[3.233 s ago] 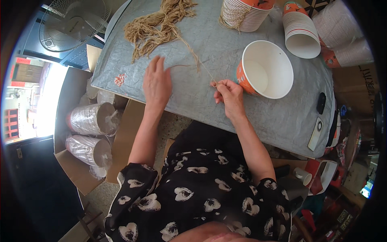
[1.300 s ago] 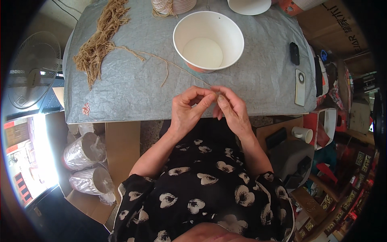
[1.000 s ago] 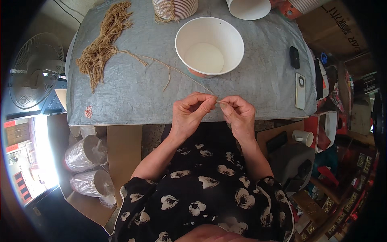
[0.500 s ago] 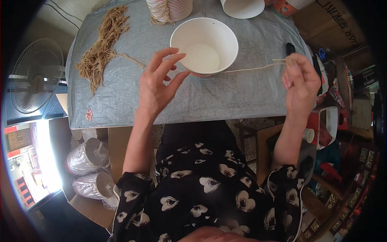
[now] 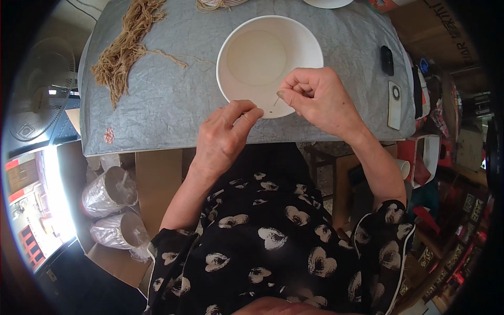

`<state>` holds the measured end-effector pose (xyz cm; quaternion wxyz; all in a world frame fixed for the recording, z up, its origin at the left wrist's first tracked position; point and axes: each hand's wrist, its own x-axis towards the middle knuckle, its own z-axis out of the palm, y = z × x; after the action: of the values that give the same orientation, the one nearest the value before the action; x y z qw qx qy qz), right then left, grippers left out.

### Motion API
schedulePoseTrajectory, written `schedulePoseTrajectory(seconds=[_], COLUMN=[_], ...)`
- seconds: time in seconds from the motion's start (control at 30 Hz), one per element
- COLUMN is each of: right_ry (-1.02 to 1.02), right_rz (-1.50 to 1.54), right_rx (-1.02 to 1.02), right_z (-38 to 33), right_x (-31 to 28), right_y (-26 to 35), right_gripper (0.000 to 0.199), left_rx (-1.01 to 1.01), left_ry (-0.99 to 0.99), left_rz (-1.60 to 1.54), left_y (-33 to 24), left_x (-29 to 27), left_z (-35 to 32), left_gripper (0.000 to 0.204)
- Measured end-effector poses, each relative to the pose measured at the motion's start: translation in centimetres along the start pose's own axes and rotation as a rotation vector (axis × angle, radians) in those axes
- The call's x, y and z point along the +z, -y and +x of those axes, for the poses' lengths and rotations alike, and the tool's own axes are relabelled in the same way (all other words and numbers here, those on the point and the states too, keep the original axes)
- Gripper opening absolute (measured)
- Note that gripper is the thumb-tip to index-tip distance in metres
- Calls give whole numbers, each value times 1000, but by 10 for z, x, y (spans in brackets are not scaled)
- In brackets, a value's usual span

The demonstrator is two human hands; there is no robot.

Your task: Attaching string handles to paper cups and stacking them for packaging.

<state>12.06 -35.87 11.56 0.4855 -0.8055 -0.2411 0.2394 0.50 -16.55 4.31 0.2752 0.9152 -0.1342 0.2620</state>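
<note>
A white paper bucket point(image 5: 310, 44) stands on the table with its mouth tilted toward me. A small dark hole shows in its wall near the front rim. My left hand point(image 5: 223, 131) is closed at the near left rim, thumb and fingers pinched against it. Just above the hole, my right hand point(image 5: 328, 102) pinches the thin end of a string point(image 5: 276, 100) inside the bucket's mouth. Left of the bucket lies a bundle of tan strings point(image 5: 123, 55), from which one strand trails across the table toward the bucket's left side.
Grey sheeting covers the table point(image 5: 173, 113). A black object point(image 5: 387, 60) and a white item with a round dark mark point(image 5: 394, 105) lie at the right. Other buckets stand along the back edge. Plastic-wrapped bucket stacks point(image 5: 110, 191) sit below left, near a fan point(image 5: 44, 89).
My right hand has come in from the far right to the bucket's front rim with the string end. My left hand has closed at the rim. The bucket is tilted more toward me.
</note>
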Motion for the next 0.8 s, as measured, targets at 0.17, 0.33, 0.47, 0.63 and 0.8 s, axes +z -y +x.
schedulePoseTrajectory(seconds=[0.17, 0.33, 0.47, 0.63, 0.8], right_ry=[34, 58, 88, 42, 105], right_rz=[-49, -72, -131, -135, -292], right_rx=[64, 70, 54, 65, 63], right_z=[0, -1, -1, -1, 3], right_x=[8, 12, 12, 15, 15], right_y=[-5, -7, -8, -7, -1], right_gripper=[8, 9, 10, 10, 8], left_rx=[9, 6, 5, -8, -32], left_ry=[5, 17, 24, 25, 36], left_rz=[5, 4, -5, -10, -63], left_y=[-1, 0, -2, -2, -2], left_x=[1, 2, 1, 2, -1], left_z=[-4, -7, -5, -4, 5], left_gripper=[32, 34, 35, 34, 31])
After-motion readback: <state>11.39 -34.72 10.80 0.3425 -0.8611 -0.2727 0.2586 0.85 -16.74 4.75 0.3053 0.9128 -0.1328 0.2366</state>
